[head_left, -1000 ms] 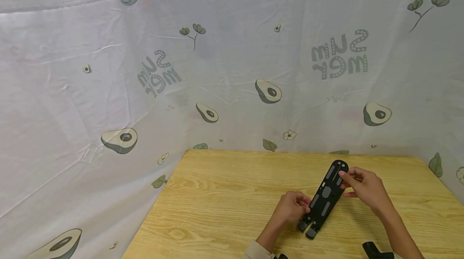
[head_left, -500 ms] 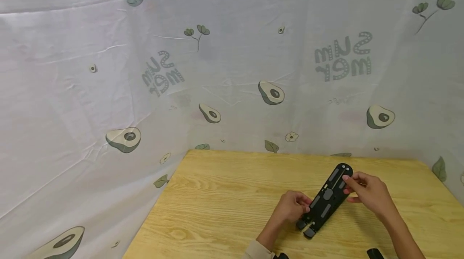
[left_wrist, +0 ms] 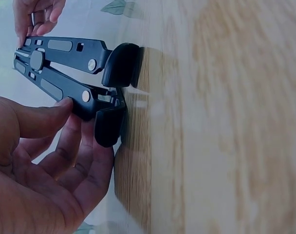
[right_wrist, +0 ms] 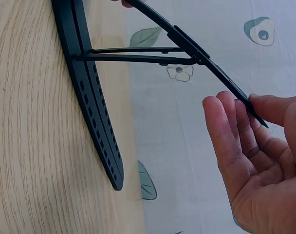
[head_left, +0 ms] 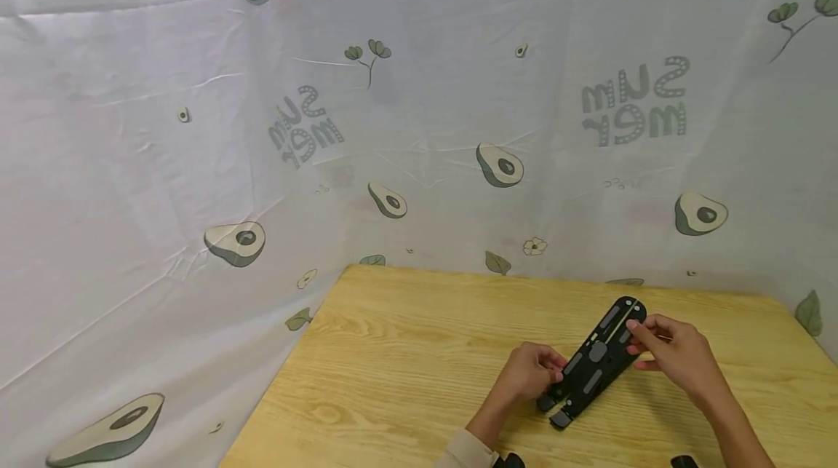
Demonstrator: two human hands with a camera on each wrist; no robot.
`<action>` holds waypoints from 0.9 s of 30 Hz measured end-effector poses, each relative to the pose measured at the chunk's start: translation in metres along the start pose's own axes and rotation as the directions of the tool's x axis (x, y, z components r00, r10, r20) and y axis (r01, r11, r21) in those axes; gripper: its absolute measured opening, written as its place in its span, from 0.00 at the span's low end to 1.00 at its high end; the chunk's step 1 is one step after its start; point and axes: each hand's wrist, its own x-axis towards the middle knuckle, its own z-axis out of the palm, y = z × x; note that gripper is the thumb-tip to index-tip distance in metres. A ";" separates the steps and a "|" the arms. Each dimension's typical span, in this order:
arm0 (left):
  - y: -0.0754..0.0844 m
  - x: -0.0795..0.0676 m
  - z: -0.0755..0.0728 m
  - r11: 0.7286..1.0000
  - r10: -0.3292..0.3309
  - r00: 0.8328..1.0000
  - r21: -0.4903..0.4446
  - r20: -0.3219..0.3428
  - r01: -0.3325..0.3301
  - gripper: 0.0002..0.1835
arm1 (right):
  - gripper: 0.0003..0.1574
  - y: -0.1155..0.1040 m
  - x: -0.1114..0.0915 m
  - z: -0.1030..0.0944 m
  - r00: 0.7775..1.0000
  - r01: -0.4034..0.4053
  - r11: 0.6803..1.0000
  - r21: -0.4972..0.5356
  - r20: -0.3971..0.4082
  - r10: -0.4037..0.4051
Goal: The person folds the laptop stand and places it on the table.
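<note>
A black folding laptop stand [head_left: 598,351] with grey pads stands slanted across the table, its two-pronged lip end toward the person. My left hand [head_left: 527,373] pinches the left arm of the stand near that end, thumb on top and fingers beneath, as the left wrist view shows. Up at the far end, my right hand [head_left: 686,357] pinches the right edge between thumb and fingers. In the right wrist view the upper plate [right_wrist: 170,30] is raised at an angle. Thin struts [right_wrist: 133,54] join it to the slotted base bars [right_wrist: 92,105], which lie along the wooden surface.
The wood-grain table [head_left: 406,373] spreads to the left of the hands. Behind and at the left hangs a pale curtain [head_left: 419,104] printed with avocados and leaves. A dark wrist device [head_left: 509,461] shows at the left cuff.
The two arms of the stand have spread slightly apart, and its far end has swung a little right. Both hands keep their hold. The head view has shifted slightly.
</note>
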 end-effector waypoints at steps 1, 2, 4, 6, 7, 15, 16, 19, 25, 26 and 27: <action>0.000 0.000 0.000 1.000 0.004 1.000 0.003 0.002 -0.004 0.08 | 0.28 0.000 0.000 0.000 1.000 0.000 1.000 0.002 0.002 0.000; 0.000 0.001 0.000 1.000 0.009 1.000 0.005 0.004 -0.009 0.08 | 0.28 0.001 0.000 -0.001 1.000 0.000 1.000 0.004 0.004 0.000; 0.000 0.001 -0.001 1.000 0.017 1.000 0.005 0.005 -0.017 0.08 | 0.28 0.001 0.000 -0.001 1.000 -0.001 1.000 0.009 0.009 0.001; 0.000 0.001 -0.002 1.000 0.025 1.000 0.011 0.005 -0.025 0.08 | 0.28 0.000 0.000 -0.002 1.000 -0.003 1.000 0.008 0.010 0.003; 0.000 0.001 -0.002 0.999 0.031 1.000 0.015 0.006 -0.031 0.08 | 0.28 0.001 0.000 -0.002 1.000 -0.004 1.000 0.006 0.011 0.004; 0.000 0.002 -0.002 0.998 0.051 0.999 0.048 0.005 -0.051 0.07 | 0.29 0.001 -0.002 -0.004 1.000 0.004 1.000 -0.006 0.011 -0.004; 0.000 0.002 -0.003 0.997 0.054 0.999 0.054 0.004 -0.054 0.07 | 0.29 0.001 -0.002 -0.004 1.000 0.005 1.000 -0.008 0.012 -0.005; 0.001 0.003 -0.003 0.996 0.064 0.998 0.069 0.003 -0.064 0.07 | 0.28 0.001 -0.003 -0.004 1.000 0.005 1.000 -0.017 0.007 -0.005; 0.001 0.004 -0.003 0.995 0.073 0.997 0.070 0.004 -0.073 0.07 | 0.27 0.001 -0.004 -0.004 1.000 -0.002 1.000 -0.029 0.006 0.002; 0.000 0.005 -0.003 0.995 0.072 0.997 0.067 0.004 -0.072 0.07 | 0.27 0.000 -0.004 -0.004 1.000 -0.003 1.000 -0.028 0.006 0.003; 0.000 0.005 -0.003 0.996 0.071 0.997 0.063 0.003 -0.071 0.07 | 0.27 0.000 -0.004 -0.004 1.000 -0.003 1.000 -0.026 0.006 0.003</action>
